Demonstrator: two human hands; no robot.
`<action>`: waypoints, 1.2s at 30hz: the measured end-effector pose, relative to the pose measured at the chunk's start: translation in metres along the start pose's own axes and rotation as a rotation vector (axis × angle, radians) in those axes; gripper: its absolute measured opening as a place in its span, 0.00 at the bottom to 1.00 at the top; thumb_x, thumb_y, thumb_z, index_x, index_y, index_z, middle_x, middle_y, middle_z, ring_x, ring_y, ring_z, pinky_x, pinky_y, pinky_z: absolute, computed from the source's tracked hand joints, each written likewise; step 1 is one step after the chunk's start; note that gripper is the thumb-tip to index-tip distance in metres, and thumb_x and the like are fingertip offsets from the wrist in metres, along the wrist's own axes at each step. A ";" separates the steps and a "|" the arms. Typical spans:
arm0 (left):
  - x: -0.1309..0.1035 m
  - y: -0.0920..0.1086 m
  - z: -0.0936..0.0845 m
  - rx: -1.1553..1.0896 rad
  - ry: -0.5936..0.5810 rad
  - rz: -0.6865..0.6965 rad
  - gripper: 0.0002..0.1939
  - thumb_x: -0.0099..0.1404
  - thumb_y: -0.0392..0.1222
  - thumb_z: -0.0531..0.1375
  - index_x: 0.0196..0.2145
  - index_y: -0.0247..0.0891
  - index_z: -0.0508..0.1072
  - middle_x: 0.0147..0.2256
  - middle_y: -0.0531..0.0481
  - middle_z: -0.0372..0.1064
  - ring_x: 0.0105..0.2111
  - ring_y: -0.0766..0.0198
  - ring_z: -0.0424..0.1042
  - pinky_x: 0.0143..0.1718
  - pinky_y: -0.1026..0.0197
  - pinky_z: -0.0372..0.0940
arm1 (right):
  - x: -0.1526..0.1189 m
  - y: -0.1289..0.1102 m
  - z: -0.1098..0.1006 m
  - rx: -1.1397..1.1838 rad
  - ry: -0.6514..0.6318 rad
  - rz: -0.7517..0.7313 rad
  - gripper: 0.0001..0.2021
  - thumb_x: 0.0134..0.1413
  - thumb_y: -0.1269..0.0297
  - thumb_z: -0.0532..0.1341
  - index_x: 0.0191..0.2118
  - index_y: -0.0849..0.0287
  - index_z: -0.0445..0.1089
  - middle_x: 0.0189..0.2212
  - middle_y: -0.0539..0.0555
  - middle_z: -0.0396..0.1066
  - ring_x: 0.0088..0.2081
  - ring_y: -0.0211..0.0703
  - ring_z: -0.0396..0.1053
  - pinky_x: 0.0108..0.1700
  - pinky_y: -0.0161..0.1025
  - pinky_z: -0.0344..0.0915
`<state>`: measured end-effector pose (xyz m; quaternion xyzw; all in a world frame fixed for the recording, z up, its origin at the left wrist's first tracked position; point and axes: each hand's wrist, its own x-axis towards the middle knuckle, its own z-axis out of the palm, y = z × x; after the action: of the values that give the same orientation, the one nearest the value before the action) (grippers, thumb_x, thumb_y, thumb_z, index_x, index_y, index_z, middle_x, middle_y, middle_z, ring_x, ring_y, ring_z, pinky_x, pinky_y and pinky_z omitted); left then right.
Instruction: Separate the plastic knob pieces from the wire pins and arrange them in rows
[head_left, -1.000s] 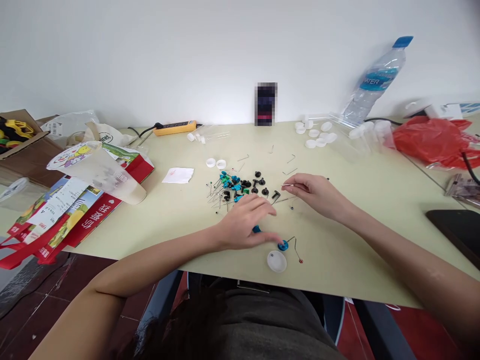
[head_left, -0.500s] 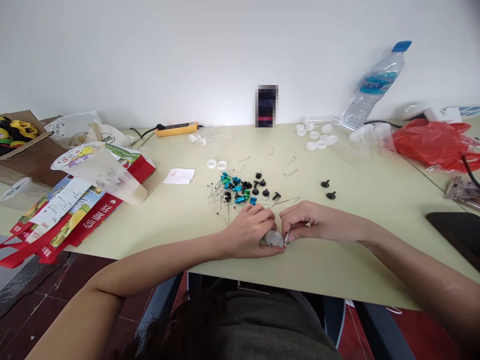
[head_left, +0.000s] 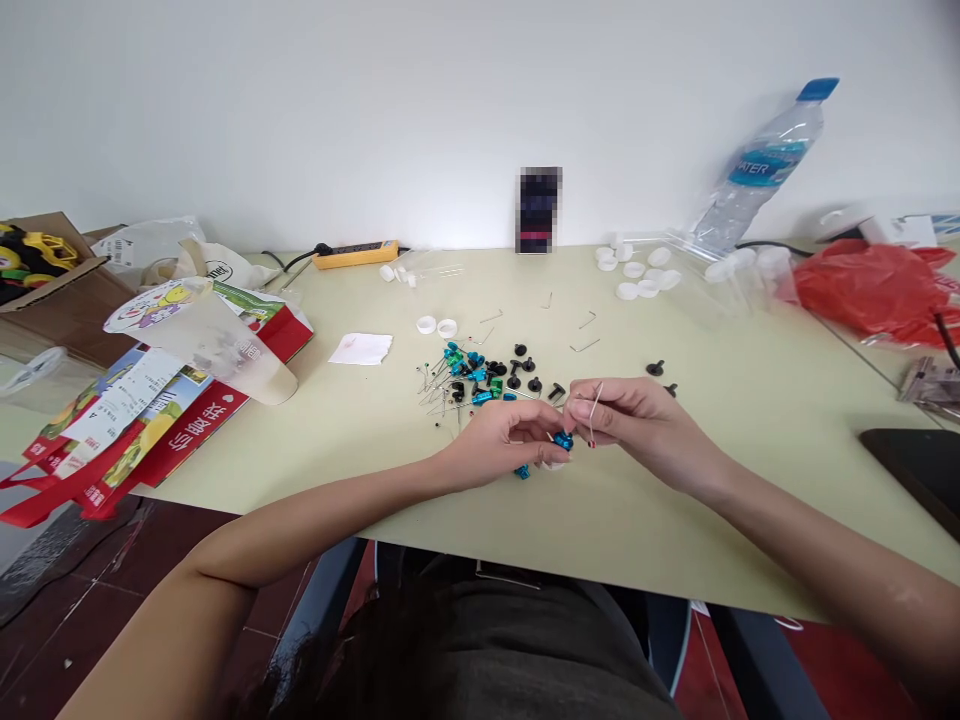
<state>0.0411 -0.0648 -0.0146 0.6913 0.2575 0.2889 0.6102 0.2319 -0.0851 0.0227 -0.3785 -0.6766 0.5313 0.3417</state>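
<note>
My left hand (head_left: 514, 445) pinches a small shiny blue metal part (head_left: 563, 440) between thumb and fingers. Close against it, my right hand (head_left: 626, 420) is closed on a thin metal rod (head_left: 595, 415) with a red and dark tip at its lower end. Under my left hand, another blue part (head_left: 523, 471) lies on the table, and a whitish round piece (head_left: 553, 465) shows partly below the fingers. Just beyond the hands is a pile of blue, green and black parts (head_left: 480, 375) with thin metal rods. Black flat-headed pieces (head_left: 534, 384) lie beside it.
Bent metal keys (head_left: 587, 319) and white caps (head_left: 447, 327) lie farther back. Clear tubes and more caps (head_left: 647, 288) are at back right, near a water bottle (head_left: 757, 170) and red plastic bag (head_left: 877, 290). A plastic cup (head_left: 217, 345) rests on a red bag (head_left: 187, 440) at left.
The clear round container end held in my left hand before is now mostly hidden, and a blue part is in its fingers. My right hand has risen slightly with the rod.
</note>
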 end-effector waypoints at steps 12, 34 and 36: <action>0.002 0.001 -0.021 -0.345 0.038 -0.100 0.13 0.60 0.42 0.63 0.41 0.33 0.73 0.42 0.42 0.72 0.34 0.66 0.73 0.43 0.58 0.67 | -0.005 0.010 -0.001 -0.588 0.262 -0.165 0.07 0.62 0.61 0.54 0.37 0.54 0.67 0.26 0.49 0.71 0.23 0.35 0.65 0.28 0.35 0.63; 0.003 0.000 -0.023 -0.297 0.064 -0.059 0.15 0.61 0.44 0.61 0.41 0.29 0.72 0.36 0.42 0.74 0.30 0.66 0.74 0.38 0.60 0.69 | -0.008 0.014 0.015 -0.642 0.271 -0.076 0.11 0.61 0.56 0.54 0.34 0.56 0.68 0.20 0.46 0.67 0.19 0.33 0.58 0.24 0.33 0.56; 0.003 0.000 -0.023 -0.215 0.099 -0.054 0.15 0.59 0.44 0.63 0.39 0.29 0.73 0.32 0.44 0.74 0.28 0.66 0.73 0.35 0.62 0.69 | -0.006 0.013 0.016 -0.525 0.253 -0.019 0.13 0.60 0.54 0.54 0.32 0.56 0.67 0.17 0.46 0.65 0.18 0.32 0.57 0.22 0.32 0.54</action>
<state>0.0270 -0.0466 -0.0121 0.5998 0.2733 0.3321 0.6747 0.2234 -0.0960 0.0062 -0.5109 -0.7466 0.2832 0.3186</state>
